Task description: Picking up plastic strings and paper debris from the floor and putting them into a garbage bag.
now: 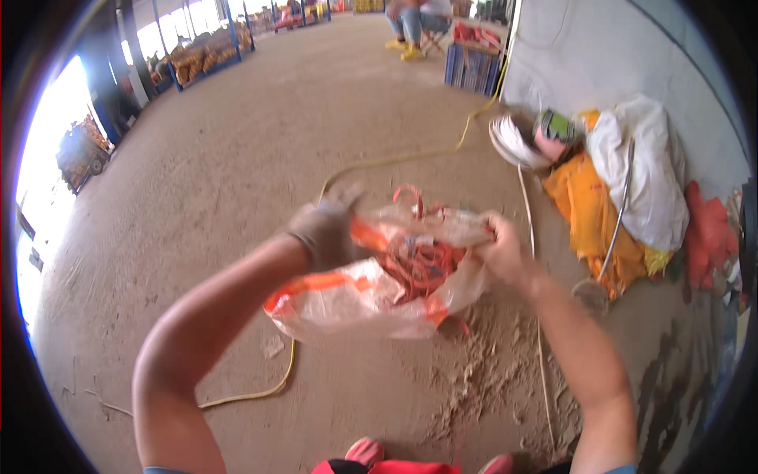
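Observation:
A translucent plastic bag with orange-red bands is held up above the floor, its mouth gaping toward me. Inside lies a tangle of red strips, and one curled red strip shows past the far rim. My right hand, bare, pinches the bag's rim at the right. At the left rim is my left hand in a grey glove. It is blurred, and its fingertips are partly hidden by the bag, so its grip is unclear.
Dirt clumps litter the floor beneath the bag's right side. A yellow hose and a thin pale cord cross the floor. Orange sacking, a white sack and a long-handled tool lie right. A seated person is beyond.

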Available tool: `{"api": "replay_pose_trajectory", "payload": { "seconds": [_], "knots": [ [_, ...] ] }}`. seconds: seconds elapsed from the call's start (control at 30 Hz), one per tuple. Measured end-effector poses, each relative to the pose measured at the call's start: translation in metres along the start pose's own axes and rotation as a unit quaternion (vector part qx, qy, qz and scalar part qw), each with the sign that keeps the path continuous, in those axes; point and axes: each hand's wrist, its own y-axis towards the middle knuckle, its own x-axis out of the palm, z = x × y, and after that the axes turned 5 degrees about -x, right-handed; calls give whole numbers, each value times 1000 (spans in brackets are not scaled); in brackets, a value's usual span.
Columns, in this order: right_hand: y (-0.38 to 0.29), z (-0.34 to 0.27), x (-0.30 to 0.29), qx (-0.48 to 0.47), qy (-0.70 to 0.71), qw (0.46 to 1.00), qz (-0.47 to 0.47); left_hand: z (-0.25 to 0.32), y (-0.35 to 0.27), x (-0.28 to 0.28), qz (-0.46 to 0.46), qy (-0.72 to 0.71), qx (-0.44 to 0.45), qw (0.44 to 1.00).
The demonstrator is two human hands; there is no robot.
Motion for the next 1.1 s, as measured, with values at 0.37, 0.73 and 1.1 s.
{"api": "replay_pose_trajectory", "payload": {
  "seconds": [0.37,0.73,1.1],
  "knots": [
    [7,-109,-11,-75,-1,997,-33,-19,-4,-120,0,-440,-118,890],
    [8,-114,0,-28,-370,916,-155,-53,-42,-57,-64,-405,-114,905],
    [-33,-186,17,-163,38,980,-109,-33,-27,-65,-123,-474,-122,863]
  ]
}}
